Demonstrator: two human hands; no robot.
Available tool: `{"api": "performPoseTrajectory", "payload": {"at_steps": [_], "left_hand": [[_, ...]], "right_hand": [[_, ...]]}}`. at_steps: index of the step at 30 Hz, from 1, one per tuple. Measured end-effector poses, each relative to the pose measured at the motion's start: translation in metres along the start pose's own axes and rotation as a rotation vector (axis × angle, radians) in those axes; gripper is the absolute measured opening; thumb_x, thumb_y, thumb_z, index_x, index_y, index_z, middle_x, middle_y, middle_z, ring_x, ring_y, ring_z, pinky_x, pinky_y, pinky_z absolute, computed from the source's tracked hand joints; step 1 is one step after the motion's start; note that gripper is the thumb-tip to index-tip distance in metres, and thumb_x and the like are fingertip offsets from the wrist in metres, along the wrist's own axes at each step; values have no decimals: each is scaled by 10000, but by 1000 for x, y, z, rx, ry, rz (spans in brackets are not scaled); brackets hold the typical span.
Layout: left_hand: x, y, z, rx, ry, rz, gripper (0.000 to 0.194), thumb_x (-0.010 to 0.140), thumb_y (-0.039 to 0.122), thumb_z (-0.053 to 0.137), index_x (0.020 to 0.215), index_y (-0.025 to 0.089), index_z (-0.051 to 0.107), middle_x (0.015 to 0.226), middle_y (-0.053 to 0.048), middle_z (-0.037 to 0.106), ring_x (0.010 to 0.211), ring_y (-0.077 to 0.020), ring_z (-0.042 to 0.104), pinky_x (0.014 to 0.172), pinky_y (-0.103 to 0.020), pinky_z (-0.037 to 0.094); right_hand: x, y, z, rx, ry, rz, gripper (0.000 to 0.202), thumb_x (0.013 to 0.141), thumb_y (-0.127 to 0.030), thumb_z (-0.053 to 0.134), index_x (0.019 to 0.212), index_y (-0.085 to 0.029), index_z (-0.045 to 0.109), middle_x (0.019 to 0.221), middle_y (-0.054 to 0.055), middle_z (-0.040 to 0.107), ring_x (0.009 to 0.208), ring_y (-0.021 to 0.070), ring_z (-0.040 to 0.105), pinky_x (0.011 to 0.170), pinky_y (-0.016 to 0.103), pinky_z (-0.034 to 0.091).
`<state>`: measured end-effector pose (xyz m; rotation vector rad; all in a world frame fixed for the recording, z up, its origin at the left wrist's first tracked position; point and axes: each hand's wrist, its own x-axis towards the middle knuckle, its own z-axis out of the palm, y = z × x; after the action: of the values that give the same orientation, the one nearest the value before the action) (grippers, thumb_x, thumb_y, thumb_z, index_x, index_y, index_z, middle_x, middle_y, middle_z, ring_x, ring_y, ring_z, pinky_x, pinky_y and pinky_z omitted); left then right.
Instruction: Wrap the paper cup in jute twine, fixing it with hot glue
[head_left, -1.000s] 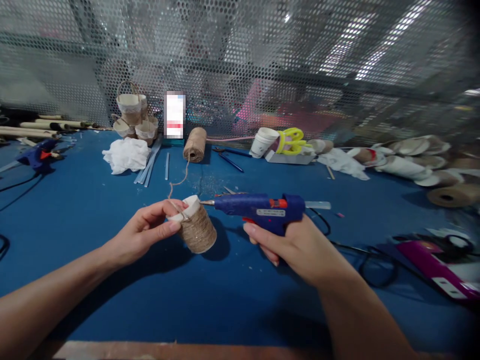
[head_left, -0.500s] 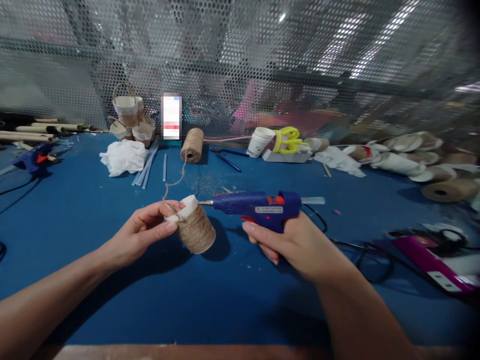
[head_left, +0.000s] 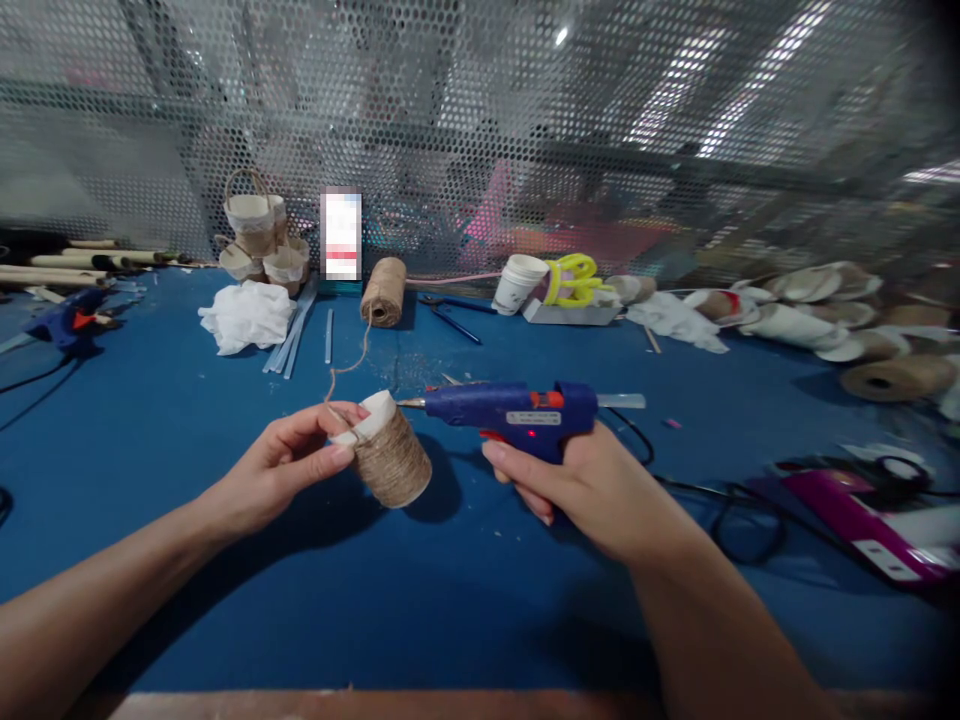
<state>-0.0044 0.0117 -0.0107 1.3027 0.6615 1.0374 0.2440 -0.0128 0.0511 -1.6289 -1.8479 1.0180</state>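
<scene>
My left hand (head_left: pixel 300 450) pinches the white rim of a paper cup (head_left: pixel 394 460), which is tilted and wrapped in brown twine over most of its side. A loose strand of twine (head_left: pixel 349 368) runs from the cup back to a twine spool (head_left: pixel 384 292). My right hand (head_left: pixel 581 485) is wrapped round the handle of a blue hot glue gun (head_left: pixel 502 415). Its metal nozzle points left, close against the cup's upper edge; I cannot tell whether it touches. A clear glue stick (head_left: pixel 621 401) juts out of the gun's back end.
At the back left stand several twine-handled cups (head_left: pixel 259 240) behind a crumpled white cloth (head_left: pixel 247 317) and glue sticks (head_left: pixel 291 340). Pliers (head_left: pixel 454 318), white cups (head_left: pixel 519 283) and yellow cord (head_left: pixel 574 278) lie farther back. A purple power strip (head_left: pixel 847 520) with cables sits at right; another glue gun (head_left: pixel 67 318) lies left.
The glue gun and my right hand have shifted very slightly left. My left hand and the cup look the same.
</scene>
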Motion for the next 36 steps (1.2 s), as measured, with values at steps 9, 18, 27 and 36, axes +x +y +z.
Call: {"api": "performPoseTrajectory", "payload": {"at_steps": [9, 18, 27, 36], "left_hand": [[1, 1, 2, 24, -25, 22, 98, 771, 221, 609, 685, 174, 611, 955, -47, 605, 924, -179, 534, 825, -299, 416], [1, 0, 0, 46, -32, 38, 104, 784, 205, 593, 687, 171, 608, 924, -48, 612, 948, -178, 531, 879, -307, 393], [1, -2, 0, 45, -25, 25, 112, 774, 218, 604, 677, 161, 600, 937, -63, 620, 944, -186, 535, 868, -305, 398], [1, -3, -1, 4, -49, 45, 79, 779, 198, 600, 704, 173, 603, 963, -41, 601, 943, -168, 524, 854, -289, 390]], "right_hand": [[-2, 2, 0, 9, -40, -31, 327, 764, -440, 516, 521, -227, 467, 366, -51, 432, 372, 110, 442, 451, 254, 397], [-3, 1, 0, -11, -68, -30, 389, 776, -467, 501, 478, -224, 440, 372, -42, 431, 378, 106, 439, 458, 251, 401], [-3, 0, 1, -13, -50, -28, 360, 759, -469, 516, 509, -213, 474, 363, -48, 438, 366, 101, 439, 443, 242, 401], [5, 10, -5, 78, -22, -9, 290, 792, -395, 538, 613, -167, 556, 386, -60, 431, 391, 77, 432, 450, 220, 366]]}}
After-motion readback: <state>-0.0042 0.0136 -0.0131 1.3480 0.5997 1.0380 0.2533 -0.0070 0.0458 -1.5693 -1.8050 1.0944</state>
